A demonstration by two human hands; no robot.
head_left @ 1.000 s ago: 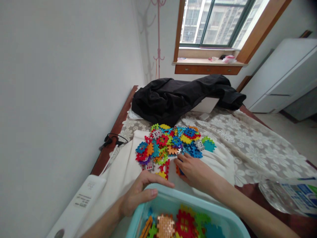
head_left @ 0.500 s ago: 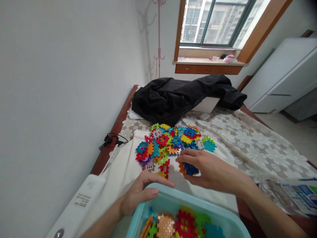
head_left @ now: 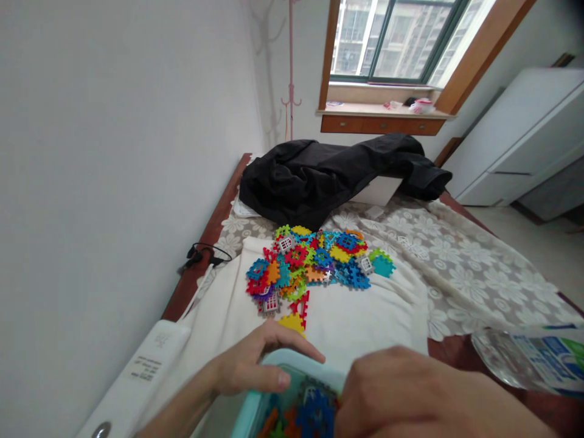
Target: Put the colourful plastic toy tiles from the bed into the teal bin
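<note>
My left hand (head_left: 255, 362) grips the far-left rim of a light blue plastic tub (head_left: 296, 357), its thumb over the edge and its fingers along the outside. Over the right part of the tub is my right hand (head_left: 392, 389), knuckles up. Its fingers are hidden, so I cannot tell whether it holds anything. Beside it, dark blue toothed building pieces (head_left: 316, 415) show inside the tub, with orange and green ones near them. Beyond the tub, a pile of colourful interlocking building pieces (head_left: 296, 255) lies on a white cloth (head_left: 347, 325).
A black garment (head_left: 319, 176) is draped over a white box at the back. At right lies a clear plastic bottle (head_left: 515, 359) with a label. Left are a white power bank-like device (head_left: 141, 371) with a cable, and the wall (head_left: 114, 152).
My right hand has come back from the cloth to above the tub, with the blue and orange pieces it was gripping gone from the cloth. My left hand stays on the rim.
</note>
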